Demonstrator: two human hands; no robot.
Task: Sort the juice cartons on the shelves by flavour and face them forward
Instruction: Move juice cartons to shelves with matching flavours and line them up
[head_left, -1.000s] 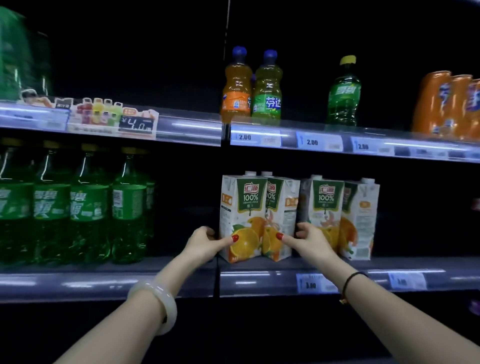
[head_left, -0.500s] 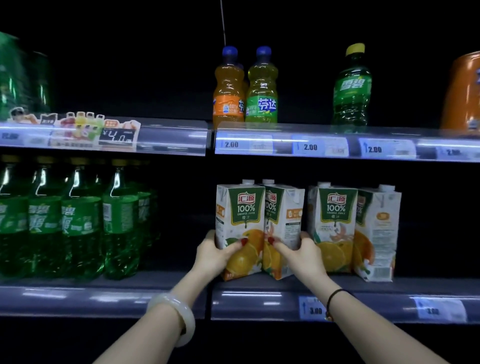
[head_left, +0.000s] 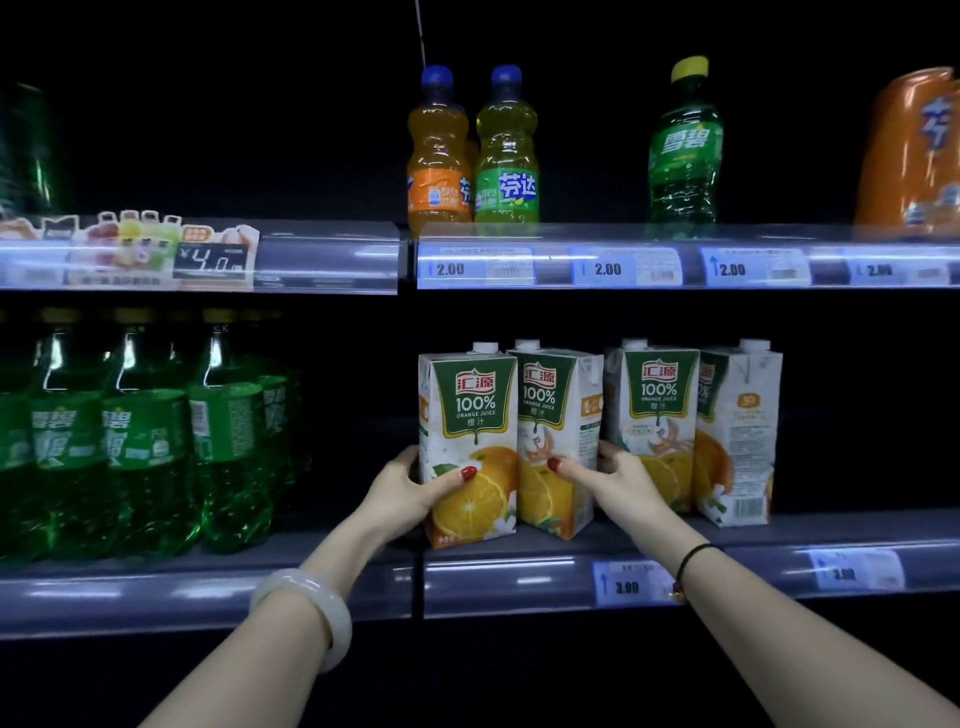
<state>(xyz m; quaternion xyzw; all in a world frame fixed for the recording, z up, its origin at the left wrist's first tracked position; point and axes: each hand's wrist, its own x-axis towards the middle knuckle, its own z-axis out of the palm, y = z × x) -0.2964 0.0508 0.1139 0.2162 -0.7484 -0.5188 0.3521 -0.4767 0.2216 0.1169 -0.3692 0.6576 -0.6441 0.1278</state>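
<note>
Several orange juice cartons stand on the lower right shelf (head_left: 727, 577). The leftmost carton (head_left: 467, 415) faces forward, and my left hand (head_left: 410, 488) grips its lower left side with the thumb on its front. The second carton (head_left: 558, 415) is turned at an angle, corner forward; my right hand (head_left: 613, 475) holds its lower right side, thumb on its front. A third carton (head_left: 657, 410) faces forward behind my right hand. The fourth carton (head_left: 740, 431) is angled and shows its side panel.
Large green soda bottles (head_left: 150, 441) fill the lower left shelf. On the upper shelf stand an orange bottle (head_left: 439, 156), a yellow-green bottle (head_left: 506, 156), a green bottle (head_left: 685, 150) and an orange pack (head_left: 914, 156). Price strips (head_left: 608, 267) run along the shelf edges.
Both hands have closed in on the two left cartons, and the leftmost carton now faces more squarely forward. The camera has moved closer and tilted down.
</note>
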